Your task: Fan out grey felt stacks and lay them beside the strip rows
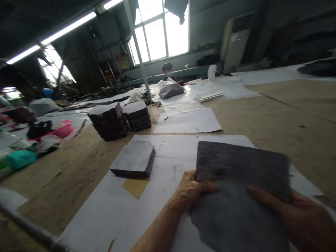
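Both hands on one block of layered dark grey sheets (236, 213). Left fingers (209, 187) clamped on its left side, thumb laid over the grey face; right fingers (264, 196) clamped on the opposite side, thumb over the face too, the rest mostly hidden by the block. It sits directly between the two grips, grey face tilted toward the person, layered edge ahead of the thumbs. Some blur; cannot tell whether its lower edge touches the white paper (99, 213) beneath. Layers at that edge show as fine ridges, not one flush wall; I judge this block to be mid-handling, not yet set down. Left of the left fingers, on the same paper, a low grey-topped stack (133, 155) lies flat and fairly square, a tan card scrap (136, 187) at its near edge. Farther ahead and left of the fingers, on the brown surface (86, 168), a taller dark stack (109, 122) stands just beside a slightly smaller dark stack (138, 115). So: one block in hand, three stacks resting out of the grip. Likely set aside in order, though whether those are finished or waiting, I cannot tell; no count of what remains.
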`<state>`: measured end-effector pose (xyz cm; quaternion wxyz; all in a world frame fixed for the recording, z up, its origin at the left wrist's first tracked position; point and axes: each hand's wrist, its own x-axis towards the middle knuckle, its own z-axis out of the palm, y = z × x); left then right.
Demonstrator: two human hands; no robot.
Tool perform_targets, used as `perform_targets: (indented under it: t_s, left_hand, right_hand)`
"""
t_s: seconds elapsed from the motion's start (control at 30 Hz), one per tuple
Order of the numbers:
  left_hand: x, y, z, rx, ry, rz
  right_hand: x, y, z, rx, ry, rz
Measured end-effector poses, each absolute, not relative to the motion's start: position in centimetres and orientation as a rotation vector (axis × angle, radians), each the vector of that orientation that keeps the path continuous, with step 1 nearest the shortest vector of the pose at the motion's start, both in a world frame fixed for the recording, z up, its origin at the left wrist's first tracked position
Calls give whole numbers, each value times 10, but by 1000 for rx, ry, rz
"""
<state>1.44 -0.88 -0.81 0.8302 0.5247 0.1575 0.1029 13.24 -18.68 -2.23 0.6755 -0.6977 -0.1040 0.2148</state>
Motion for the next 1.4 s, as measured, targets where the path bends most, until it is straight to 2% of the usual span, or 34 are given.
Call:
perform_targets:
  t_s: [0.07, 0.13, 0.2, 0.33, 0.37, 0.43, 0.53, 0.63, 0.73, 0.87, 0.93, 1.07, 1.13, 1.2, 1.27, 1.33, 1.4]
  left_hand:
    - [15, -8, -9, 1261, 375, 289]
    - [16, -7, -9, 1361, 387, 367]
    - [17, -7, -8, 1354, 380, 387]
    - [15, -12, -6, 1039, 334, 231]
    - [15, -13, -6, 980, 326, 196]
    - [14, -13, -7, 979, 347, 167]
    - [14, -12, -9, 1082, 429, 196]
    - [14, -10, -8, 1092, 439, 227]
    - [12, -9, -4, 1011, 379, 158]
    - [11, -9, 0, 1014, 356, 161]
    - [10, -8, 2, 1039, 335, 227]
    - [10, -7, 4, 1070, 348, 231]
    - [11, -6, 3, 1245, 448, 214]
    - [13, -6, 1, 1611, 633, 271]
    - [15, -7, -2, 1985, 804, 360]
    - [16, -8, -4, 2169, 879, 416]
    - [16, -8, -5, 2177, 913, 439]
  right_hand:
    - [124, -180, -4, -1397, -67, 748]
    - [116, -175, 7, -1290, -121, 842]
    - [109, -172, 9, -1464, -219, 651]
    - [100, -173, 5, -1813, -566, -96]
    - [100, -173, 4, -1823, -608, -144]
    - [103, -174, 3, -1789, -526, 39]
    - [110, -175, 5, -1526, -240, 590]
    - [112, -175, 8, -1282, -104, 820]
    - [108, -174, 9, -1238, -108, 801]
    - [103, -173, 9, -1514, -246, 414]
    - [103, -174, 9, -1607, -281, 331]
    - [106, -173, 9, -1440, -254, 599]
    - [108, -171, 6, -1583, -296, 627]
    - [110, -169, 0, -2002, -385, 440]
    - [113, -169, -9, -2384, -503, 38]
    - [115, -169, -17, -2476, -645, -419]
    - [113, -170, -21, -2375, -777, -776]
